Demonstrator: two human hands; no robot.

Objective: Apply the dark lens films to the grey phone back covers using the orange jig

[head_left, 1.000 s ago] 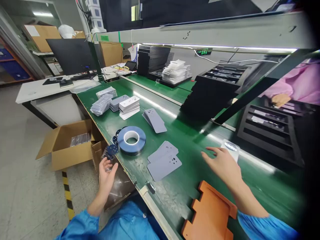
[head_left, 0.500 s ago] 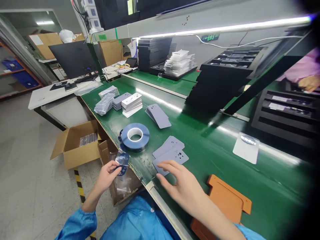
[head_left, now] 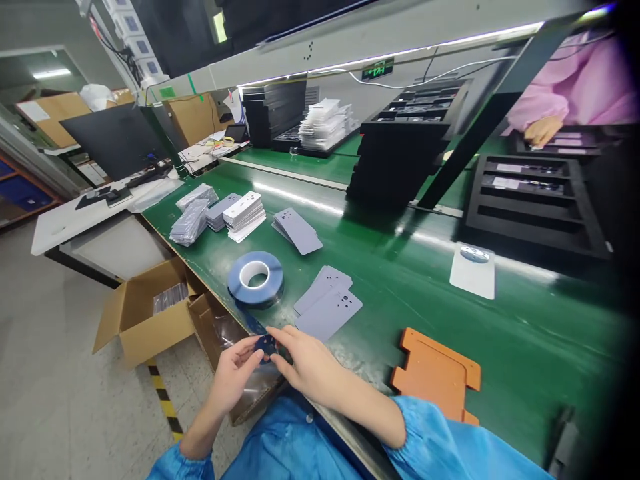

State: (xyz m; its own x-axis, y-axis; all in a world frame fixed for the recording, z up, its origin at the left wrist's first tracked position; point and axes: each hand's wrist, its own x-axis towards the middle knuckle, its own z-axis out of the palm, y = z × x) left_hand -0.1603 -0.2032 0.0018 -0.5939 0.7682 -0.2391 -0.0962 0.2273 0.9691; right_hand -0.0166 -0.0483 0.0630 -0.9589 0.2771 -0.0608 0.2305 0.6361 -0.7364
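My left hand pinches a small dark blue film piece at the table's near edge, over an open carton. From the other side, the fingertips of my right hand close on the same piece. A strip of blue film runs from the piece up to the blue tape roll, which lies flat with its white core facing up. Just beyond my right hand, two overlapping groups of grey phone-shaped plates rest on the green table.
Farther back are stacked grey plates, a white plate stack and wrapped bundles. An orange fixture lies right. Black trays stand beyond, near another person's hand. Open cartons sit below left.
My right hand has moved left from the grey plates to the blue film piece and meets my left hand there. The whole view has shifted to the right.
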